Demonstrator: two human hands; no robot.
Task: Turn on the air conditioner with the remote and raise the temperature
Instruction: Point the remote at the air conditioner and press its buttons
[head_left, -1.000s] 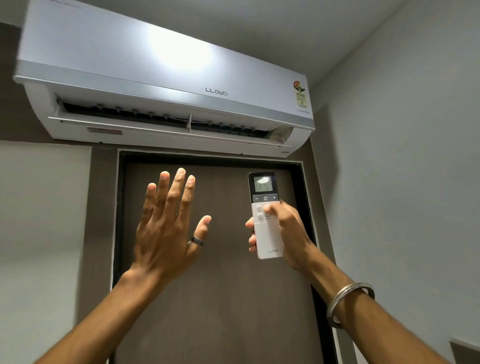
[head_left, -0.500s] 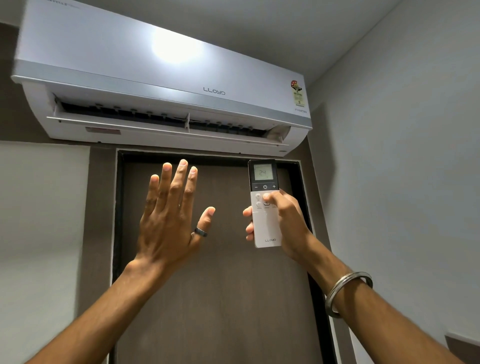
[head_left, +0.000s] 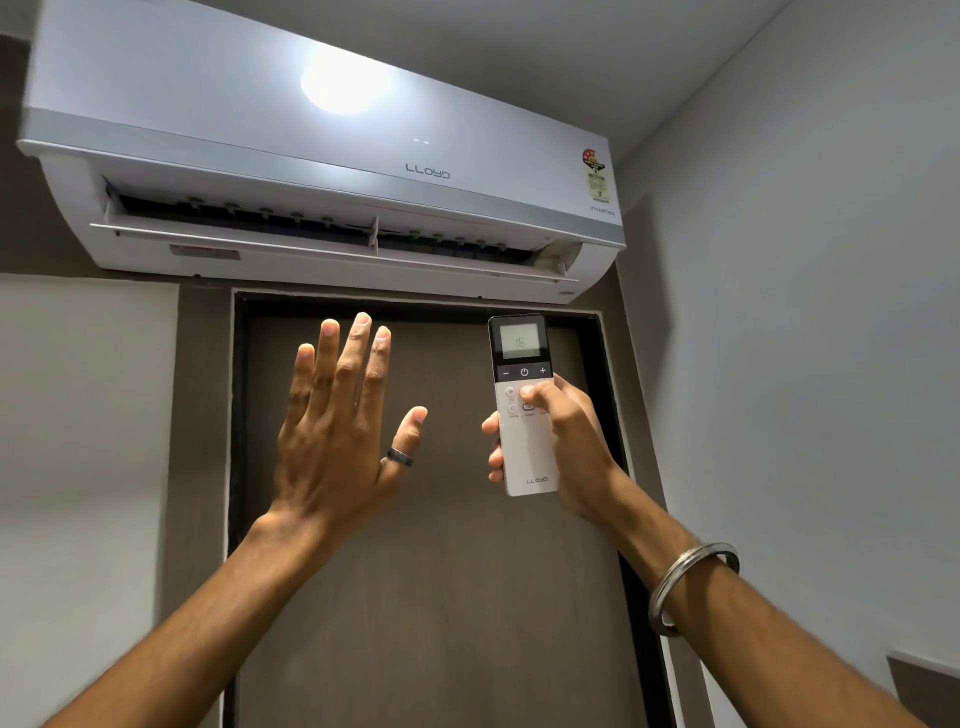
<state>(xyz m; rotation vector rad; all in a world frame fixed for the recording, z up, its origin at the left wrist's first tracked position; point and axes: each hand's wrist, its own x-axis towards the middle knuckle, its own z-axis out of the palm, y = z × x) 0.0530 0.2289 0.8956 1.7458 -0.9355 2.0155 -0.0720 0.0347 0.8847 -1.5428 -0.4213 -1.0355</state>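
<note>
I list: glossy white air conditioner (head_left: 322, 171), louvre ajar, above a matte brown door (head_left: 441, 597). My left hand (head_left: 332, 447), flat, fingers spread, empty. My right hand (head_left: 571, 441) clasps the slim white remote (head_left: 522, 415) upright beneath the unit.

A home room: wall-mounted air conditioner (head_left: 322, 156) above a brown door (head_left: 441, 571) (plain painted walls).

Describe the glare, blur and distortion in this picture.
Head view: a bright round glare spot sits on the air conditioner front panel; the remote screen is lit but its digits are faint; wide-angle bending curves the unit; forearms near the bottom edge look soft.
</note>
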